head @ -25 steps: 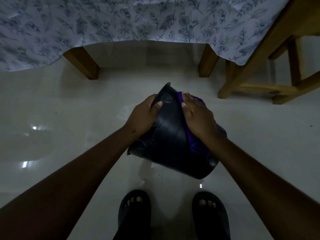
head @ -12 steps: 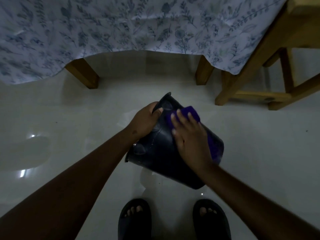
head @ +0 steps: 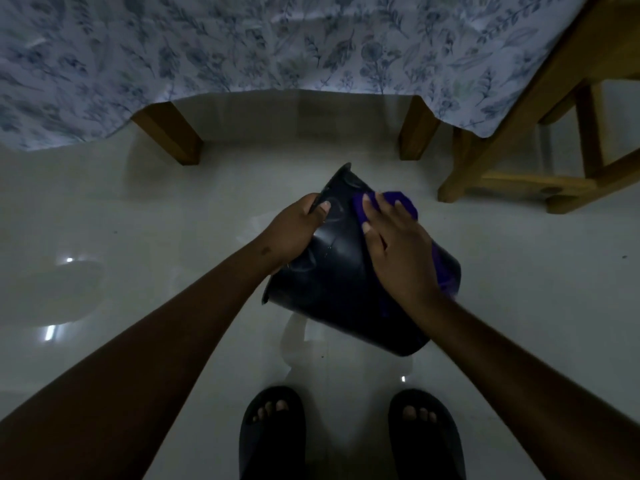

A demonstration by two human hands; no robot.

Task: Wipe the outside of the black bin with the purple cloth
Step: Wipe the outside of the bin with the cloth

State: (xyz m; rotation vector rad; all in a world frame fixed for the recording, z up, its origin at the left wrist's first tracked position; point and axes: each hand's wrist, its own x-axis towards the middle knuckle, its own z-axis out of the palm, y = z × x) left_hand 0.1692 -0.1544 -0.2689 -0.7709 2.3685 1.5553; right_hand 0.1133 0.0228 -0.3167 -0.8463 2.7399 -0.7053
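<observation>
The black bin is held tilted above the pale floor, its rim pointing away from me toward the table. My left hand grips the bin's rim on the left side, thumb on the outer wall. My right hand lies flat on the bin's upper right side and presses the purple cloth against it. The cloth shows past my fingertips and again beside my wrist near the bin's right edge; the stretch between is hidden under my palm.
A table with a blue floral tablecloth and wooden legs stands ahead. A wooden chair frame is at the right. My feet in dark sandals stand on the glossy floor just below the bin.
My right hand has slid with the cloth back up along the bin's side toward the rim. The left hand keeps its grip on the rim, and the bin stays tilted.
</observation>
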